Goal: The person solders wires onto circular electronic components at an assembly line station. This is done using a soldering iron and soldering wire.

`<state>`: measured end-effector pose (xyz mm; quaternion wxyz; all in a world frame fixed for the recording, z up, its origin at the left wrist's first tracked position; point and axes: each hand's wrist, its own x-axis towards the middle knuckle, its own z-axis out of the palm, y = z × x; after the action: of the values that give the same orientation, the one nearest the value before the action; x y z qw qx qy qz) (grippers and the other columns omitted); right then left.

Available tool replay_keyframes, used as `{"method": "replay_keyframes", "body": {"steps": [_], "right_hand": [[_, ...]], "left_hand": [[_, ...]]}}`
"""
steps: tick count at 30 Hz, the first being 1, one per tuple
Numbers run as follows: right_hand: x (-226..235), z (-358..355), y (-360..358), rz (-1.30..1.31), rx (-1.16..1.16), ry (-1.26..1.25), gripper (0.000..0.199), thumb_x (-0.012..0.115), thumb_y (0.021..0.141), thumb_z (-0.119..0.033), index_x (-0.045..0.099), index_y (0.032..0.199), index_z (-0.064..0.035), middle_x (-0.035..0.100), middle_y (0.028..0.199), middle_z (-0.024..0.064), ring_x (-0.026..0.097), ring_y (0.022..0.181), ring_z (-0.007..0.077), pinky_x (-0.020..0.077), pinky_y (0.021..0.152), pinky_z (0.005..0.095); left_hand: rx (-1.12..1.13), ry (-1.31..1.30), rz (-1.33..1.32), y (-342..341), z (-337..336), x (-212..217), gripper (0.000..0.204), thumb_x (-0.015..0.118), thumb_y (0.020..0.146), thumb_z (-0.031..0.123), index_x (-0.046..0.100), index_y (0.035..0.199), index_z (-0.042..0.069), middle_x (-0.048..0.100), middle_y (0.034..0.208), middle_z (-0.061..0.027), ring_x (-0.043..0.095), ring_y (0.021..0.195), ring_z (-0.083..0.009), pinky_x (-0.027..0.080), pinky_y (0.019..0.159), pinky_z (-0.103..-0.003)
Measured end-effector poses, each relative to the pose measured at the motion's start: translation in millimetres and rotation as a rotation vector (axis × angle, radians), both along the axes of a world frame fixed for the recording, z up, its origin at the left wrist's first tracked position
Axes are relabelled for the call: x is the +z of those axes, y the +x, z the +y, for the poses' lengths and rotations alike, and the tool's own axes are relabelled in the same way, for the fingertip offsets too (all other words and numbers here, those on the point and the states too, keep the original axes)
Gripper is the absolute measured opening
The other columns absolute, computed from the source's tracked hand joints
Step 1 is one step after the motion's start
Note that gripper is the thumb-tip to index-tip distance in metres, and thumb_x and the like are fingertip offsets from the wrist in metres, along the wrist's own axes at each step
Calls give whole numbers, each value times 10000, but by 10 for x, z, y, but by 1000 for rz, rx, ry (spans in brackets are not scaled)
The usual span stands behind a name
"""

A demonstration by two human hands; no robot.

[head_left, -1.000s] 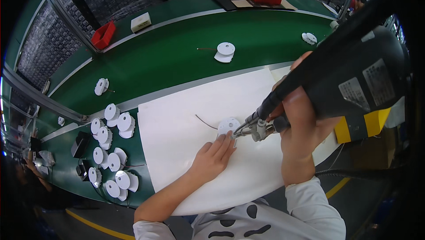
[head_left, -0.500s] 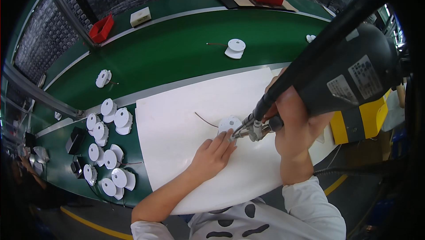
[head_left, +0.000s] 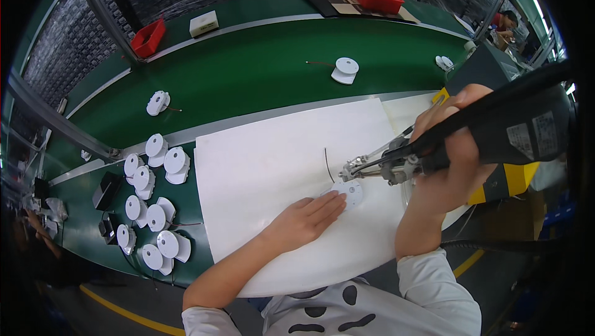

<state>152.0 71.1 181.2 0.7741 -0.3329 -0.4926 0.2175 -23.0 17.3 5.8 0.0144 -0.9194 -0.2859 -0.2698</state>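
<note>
Closest in, the printed grey-white shirt (head_left: 347, 314) fills the bottom edge, and up from it comes the left hand (head_left: 310, 219), palm down, fingers stretched out and kept together, fingertips laid on the near left side of a white round disc unit (head_left: 354, 194); it presses from above, with no wrap-around grasp in sight. The disc unit sits on the white mat (head_left: 266, 156), right of the middle, a thin dark wire (head_left: 327, 164) running up and away from it. Over to the right hand (head_left: 457, 147), curled firmly around a black handheld power tool (head_left: 517, 135)! Its metal nozzle (head_left: 358, 170) points left, right by the disc unit's far edge; whether the two touch, I can't tell. Off to the left, a cluster of white disc units (head_left: 176, 161) crowds the green bench (head_left: 195, 231), with a black box (head_left: 106, 190) beside them. At the right, a yellow-and-black case (head_left: 519, 179) stands behind the wrist. Beyond the mat runs the green belt (head_left: 248, 63), carrying more white units spaced well apart, and farthest back, on the ledge, a cream box (head_left: 203, 24) and two red bins (head_left: 147, 39).
</note>
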Motion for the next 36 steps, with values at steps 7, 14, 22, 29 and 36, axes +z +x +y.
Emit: {"method": "replay_keyframes", "body": {"steps": [7, 14, 22, 29, 36], "right_hand": [[-10, -6, -111, -57, 207, -1, 362, 623, 799, -121, 483, 1078, 63, 552, 681, 62, 505, 476, 93, 421, 450, 217], [-68, 13, -168, -80, 223, -17, 349, 639, 815, -110, 489, 1076, 66, 563, 721, 73, 523, 503, 92, 432, 468, 215], [-61, -5, -166, -115, 222, -16, 340, 623, 821, -119, 488, 1078, 58, 565, 707, 67, 518, 494, 90, 434, 461, 216], [-76, 30, -164, -146, 215, 3, 315, 598, 821, -103, 484, 1068, 56, 566, 675, 71, 516, 490, 94, 436, 459, 222], [-66, 8, -175, -129, 212, -16, 314, 578, 806, -69, 484, 1076, 61, 564, 670, 82, 511, 491, 100, 427, 467, 216]], "left_hand": [[44, 58, 83, -9, -22, -29, 373, 603, 825, 71, 649, 1187, -7, 577, 1340, -104, 545, 1216, -217, 486, 838, -301], [32, 54, 93, -29, -13, 3, 375, 629, 821, 78, 646, 1187, -1, 578, 1334, -94, 577, 1153, -203, 484, 796, -294], [28, 52, 64, -32, -2, -4, 401, 639, 813, 79, 638, 1207, 3, 573, 1348, -88, 613, 1028, -167, 489, 749, -291], [28, 62, 70, -36, 4, -5, 433, 640, 787, 76, 634, 1213, 1, 558, 1365, -86, 605, 972, -151, 491, 743, -287], [24, 62, 68, -34, -2, -9, 425, 637, 786, 71, 638, 1205, 4, 562, 1359, -89, 605, 957, -155, 491, 748, -288]]}}
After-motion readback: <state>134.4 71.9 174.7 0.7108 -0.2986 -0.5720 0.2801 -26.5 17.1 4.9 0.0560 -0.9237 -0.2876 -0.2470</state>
